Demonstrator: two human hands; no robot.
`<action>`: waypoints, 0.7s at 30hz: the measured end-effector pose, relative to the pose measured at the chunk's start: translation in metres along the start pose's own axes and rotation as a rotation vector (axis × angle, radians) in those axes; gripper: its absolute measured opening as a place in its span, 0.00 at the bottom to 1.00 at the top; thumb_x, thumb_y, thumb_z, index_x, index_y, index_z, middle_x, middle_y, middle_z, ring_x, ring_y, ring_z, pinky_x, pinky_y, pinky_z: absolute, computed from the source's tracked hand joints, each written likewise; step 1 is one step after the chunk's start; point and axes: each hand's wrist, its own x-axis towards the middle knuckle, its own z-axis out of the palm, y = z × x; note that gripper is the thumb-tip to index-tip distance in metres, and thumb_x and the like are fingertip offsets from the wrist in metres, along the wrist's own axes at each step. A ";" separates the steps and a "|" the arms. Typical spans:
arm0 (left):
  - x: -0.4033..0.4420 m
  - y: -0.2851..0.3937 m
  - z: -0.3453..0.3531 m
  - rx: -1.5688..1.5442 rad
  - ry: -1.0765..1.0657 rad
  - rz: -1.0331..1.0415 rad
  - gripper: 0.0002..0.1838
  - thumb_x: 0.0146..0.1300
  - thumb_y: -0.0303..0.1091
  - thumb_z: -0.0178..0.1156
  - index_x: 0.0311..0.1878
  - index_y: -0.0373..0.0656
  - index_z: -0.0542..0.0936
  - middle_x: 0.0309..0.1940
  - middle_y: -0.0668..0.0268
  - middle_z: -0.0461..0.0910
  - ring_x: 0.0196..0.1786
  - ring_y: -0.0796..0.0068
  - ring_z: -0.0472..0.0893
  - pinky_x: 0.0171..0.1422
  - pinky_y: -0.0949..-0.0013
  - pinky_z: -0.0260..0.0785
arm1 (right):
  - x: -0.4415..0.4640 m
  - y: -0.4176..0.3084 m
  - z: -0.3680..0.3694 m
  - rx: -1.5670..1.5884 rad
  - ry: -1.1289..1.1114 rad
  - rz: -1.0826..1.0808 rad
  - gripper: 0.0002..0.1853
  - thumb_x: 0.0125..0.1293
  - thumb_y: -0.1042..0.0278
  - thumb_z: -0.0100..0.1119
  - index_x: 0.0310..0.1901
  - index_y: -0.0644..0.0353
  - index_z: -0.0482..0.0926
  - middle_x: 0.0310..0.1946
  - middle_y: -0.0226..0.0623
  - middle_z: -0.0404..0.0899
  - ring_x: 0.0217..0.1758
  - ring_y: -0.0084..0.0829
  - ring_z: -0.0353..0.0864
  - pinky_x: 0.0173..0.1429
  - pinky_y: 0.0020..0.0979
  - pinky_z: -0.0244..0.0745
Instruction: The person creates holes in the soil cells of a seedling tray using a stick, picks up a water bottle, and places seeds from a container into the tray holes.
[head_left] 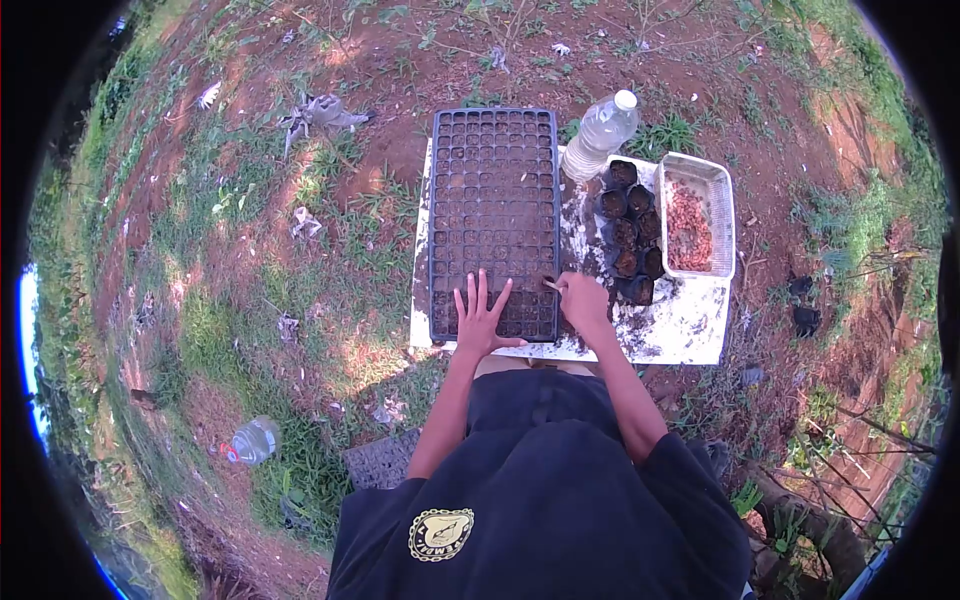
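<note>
A black seedling tray (494,112) with many small cells of dark soil lies lengthwise on a white board. My left hand (481,322) rests on its near left part, fingers spread and pointing away from me. At the tray's right edge, my right hand (583,300) pinches a small thin stick (550,284), its tip over a cell near the rim. The stick's other end is hidden in my fingers. Right of the tray stand several black seedling bags (625,235) filled with soil. Beyond them, a white plastic basket (729,225) holds reddish seeds or grains (690,228).
A clear plastic bottle (603,130) with a white cap stands at the board's far side. Soil is smeared over the white board (690,335). Another clear bottle (255,440) lies on the grass at left. Crumpled grey plastic (325,115) lies on the ground.
</note>
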 end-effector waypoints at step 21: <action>0.002 -0.002 0.002 0.050 -0.029 -0.039 0.75 0.26 0.81 0.69 0.82 0.70 0.45 0.81 0.47 0.33 0.83 0.42 0.33 0.79 0.31 0.27 | 0.006 0.008 0.010 -0.114 0.016 -0.107 0.06 0.59 0.73 0.59 0.33 0.56 0.86 0.28 0.49 0.84 0.35 0.50 0.86 0.40 0.48 0.79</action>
